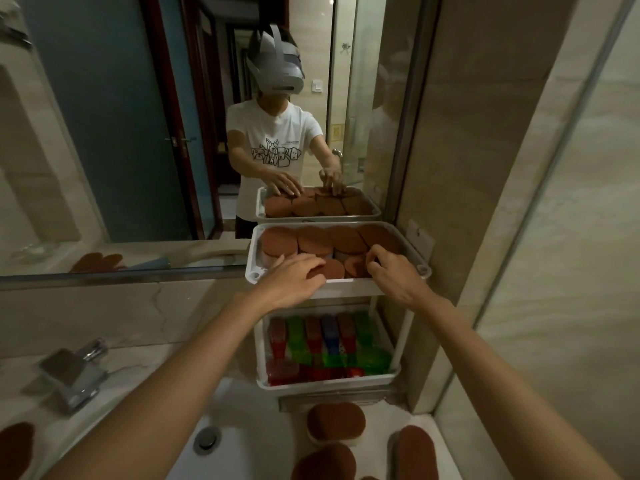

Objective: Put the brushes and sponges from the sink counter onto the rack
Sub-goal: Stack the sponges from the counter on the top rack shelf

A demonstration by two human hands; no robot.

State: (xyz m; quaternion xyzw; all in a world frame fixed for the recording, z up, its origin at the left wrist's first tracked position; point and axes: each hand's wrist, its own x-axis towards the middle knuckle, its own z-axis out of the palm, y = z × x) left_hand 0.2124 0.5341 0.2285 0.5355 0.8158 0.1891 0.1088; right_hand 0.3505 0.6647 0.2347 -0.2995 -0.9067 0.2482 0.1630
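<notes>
A white two-tier rack (408, 265) stands at the right of the sink. Its top tray holds several brown oval sponges (313, 240). My left hand (294, 278) lies over the tray's front left, fingers spread and resting on a sponge (333, 269). My right hand (391, 271) is at the tray's front right, its curled fingertips pinching the edge of another sponge (355, 266). The lower tray (329, 381) is packed with red, green and blue brushes (329, 336). More brown sponges lie on the counter below the rack (336, 422), (325, 462), (417, 452) and at far left (15, 448).
A chrome tap (74, 372) stands at the left above the white basin, whose drain (207, 439) shows between my arms. A large mirror (138, 133) behind the rack reflects a person and the tray. A tiled wall (519, 237) closes the right side.
</notes>
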